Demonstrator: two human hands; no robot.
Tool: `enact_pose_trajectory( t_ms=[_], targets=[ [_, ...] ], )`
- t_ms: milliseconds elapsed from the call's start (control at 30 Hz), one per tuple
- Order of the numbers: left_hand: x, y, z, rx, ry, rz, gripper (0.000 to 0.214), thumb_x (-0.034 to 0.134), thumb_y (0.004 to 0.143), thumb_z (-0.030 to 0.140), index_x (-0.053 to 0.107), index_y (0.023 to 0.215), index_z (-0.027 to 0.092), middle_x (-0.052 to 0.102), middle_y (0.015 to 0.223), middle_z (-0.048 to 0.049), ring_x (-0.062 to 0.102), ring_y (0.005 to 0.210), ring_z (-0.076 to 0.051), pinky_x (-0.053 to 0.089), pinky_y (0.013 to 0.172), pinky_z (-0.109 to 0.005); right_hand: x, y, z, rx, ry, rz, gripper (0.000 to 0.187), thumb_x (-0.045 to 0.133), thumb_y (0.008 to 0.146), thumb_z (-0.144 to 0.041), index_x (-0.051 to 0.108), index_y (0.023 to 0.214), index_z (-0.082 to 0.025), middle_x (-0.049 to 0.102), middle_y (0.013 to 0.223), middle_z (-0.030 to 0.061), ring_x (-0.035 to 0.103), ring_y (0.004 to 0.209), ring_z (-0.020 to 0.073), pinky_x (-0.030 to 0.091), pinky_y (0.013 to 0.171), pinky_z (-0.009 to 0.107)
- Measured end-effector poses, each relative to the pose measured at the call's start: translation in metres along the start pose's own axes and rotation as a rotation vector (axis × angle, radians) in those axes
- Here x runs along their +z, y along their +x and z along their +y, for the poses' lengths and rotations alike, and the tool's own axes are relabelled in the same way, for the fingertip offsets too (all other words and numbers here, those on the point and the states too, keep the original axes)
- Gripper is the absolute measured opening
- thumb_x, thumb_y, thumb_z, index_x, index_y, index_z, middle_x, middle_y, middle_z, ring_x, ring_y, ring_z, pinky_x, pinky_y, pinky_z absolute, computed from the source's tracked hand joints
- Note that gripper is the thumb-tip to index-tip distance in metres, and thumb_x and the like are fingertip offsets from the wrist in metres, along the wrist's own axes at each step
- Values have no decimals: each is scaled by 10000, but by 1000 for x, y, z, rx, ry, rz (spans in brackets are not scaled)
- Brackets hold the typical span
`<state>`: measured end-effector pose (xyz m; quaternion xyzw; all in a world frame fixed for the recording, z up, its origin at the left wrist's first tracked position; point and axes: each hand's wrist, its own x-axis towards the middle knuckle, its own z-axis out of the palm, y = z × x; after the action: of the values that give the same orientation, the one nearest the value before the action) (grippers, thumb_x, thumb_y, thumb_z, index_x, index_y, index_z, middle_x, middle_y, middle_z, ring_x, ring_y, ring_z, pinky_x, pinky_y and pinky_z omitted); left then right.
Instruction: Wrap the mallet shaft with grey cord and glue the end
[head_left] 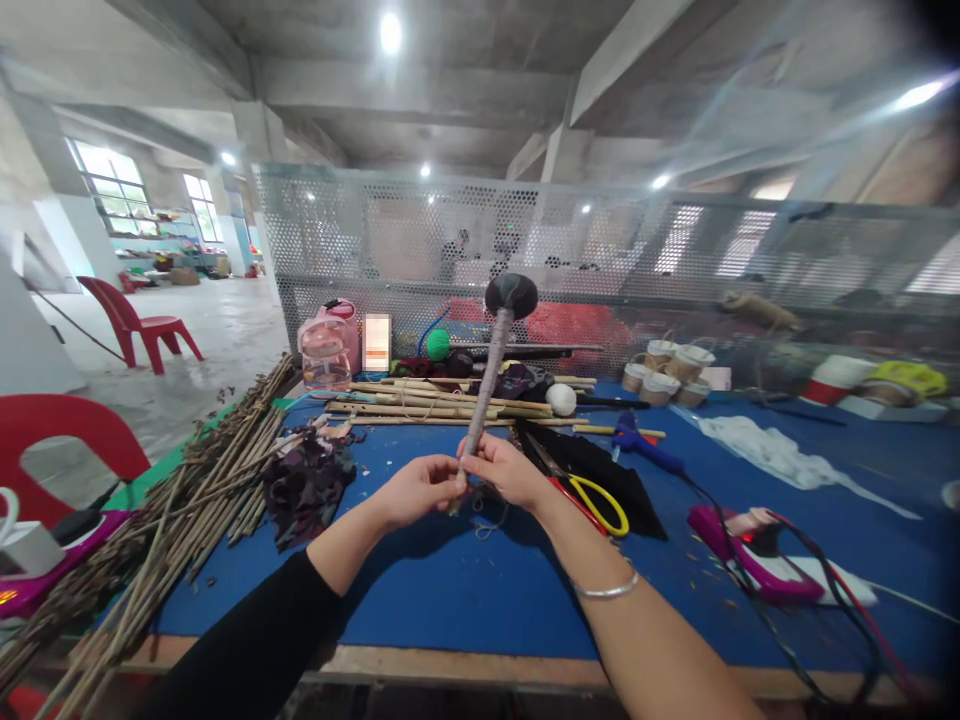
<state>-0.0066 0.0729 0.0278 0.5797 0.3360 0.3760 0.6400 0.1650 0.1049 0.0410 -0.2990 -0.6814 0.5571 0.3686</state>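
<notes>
Upright and leaning slightly right, a stick wrapped in grey strip (pixel 490 380) carries a rounded dark head (pixel 512 296) at its top. My left hand (pixel 420 490) pinches its bare lower end between thumb and fingers. Just above, my right hand (pixel 508 470) is closed on the wrapped part. Loose grey thread (pixel 491 518) hangs below my hands over the blue table (pixel 465 610). To the right, yellow-and-red-handled scissors (pixel 592 500) lie on black cloth (pixel 637 497). Crumpled dark patterned cloth (pixel 309 482) is on the left.
Dry stalks (pixel 217 480) are piled along the left side. Bamboo sticks (pixel 435 402), a white ball (pixel 561 400) and a green ball (pixel 437 345) lie behind my hands. A blue glue gun (pixel 646 445) and a magenta power strip (pixel 780 570) with cables are on the right. Perforated metal panels (pixel 420 235) stand behind.
</notes>
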Motion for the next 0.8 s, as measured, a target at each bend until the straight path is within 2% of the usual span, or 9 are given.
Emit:
enact_pose_trajectory(
  t_ms=[67,133,267,367,433,500,567,733,800],
  targets=[
    [1,3,-5,77,144,141,394,799,561,350,605,811,115,551,599,13,475,515,-78,353,520,-225,2,3,3,7,-55,12,300,688,697,-397,533,805,-164,592,718,-1,568,687,139,436,679,283],
    [1,6,-8,75,195,201,382,807,532,307,586,778,116,530,552,29,464,489,-80,340,501,-227,4,4,4,10,-80,7,277,668,716,-388,523,793,-165,598,716,2,571,692,141,437,680,284],
    [0,5,-4,43,17,88,408,787,563,334,589,830,98,576,610,-7,482,509,-80,355,526,-234,3,1,-1,5,-12,-44,286,674,705,-358,518,849,-167,573,725,-18,550,653,119,439,641,267],
    [1,3,-1,43,5,6,388,735,639,373,613,869,85,611,715,-54,486,547,-76,344,532,-227,2,-1,-1,20,28,-60,285,672,697,-349,502,848,-176,560,711,-28,545,614,117,448,606,272],
    [1,3,-3,76,99,69,371,741,632,348,619,877,96,609,730,-46,481,558,-77,347,538,-227,3,1,0,20,-18,-21,257,673,691,-321,502,818,-178,566,699,-25,550,627,123,445,618,274],
    [0,4,-4,104,225,203,354,779,572,293,616,824,106,589,668,-18,477,549,-83,351,540,-230,5,2,2,18,-76,19,230,677,683,-288,510,795,-175,581,706,-17,560,666,131,439,648,274],
    [-1,4,-5,89,272,262,344,800,527,275,601,755,111,567,593,0,483,527,-92,352,530,-235,6,3,3,10,-101,31,215,676,683,-277,519,786,-172,588,713,-13,560,687,133,433,668,273],
    [-3,2,1,9,83,18,374,751,599,412,620,759,99,591,619,-32,500,525,-93,370,538,-243,4,1,2,12,-8,-68,277,647,723,-360,523,881,-167,603,713,-6,559,651,129,434,654,278],
    [-1,1,1,-9,87,-7,379,723,629,432,622,788,103,606,665,-44,500,527,-89,363,526,-236,3,1,4,17,-13,-60,282,637,731,-386,510,860,-170,591,677,-13,546,610,126,431,625,277]
  ],
)
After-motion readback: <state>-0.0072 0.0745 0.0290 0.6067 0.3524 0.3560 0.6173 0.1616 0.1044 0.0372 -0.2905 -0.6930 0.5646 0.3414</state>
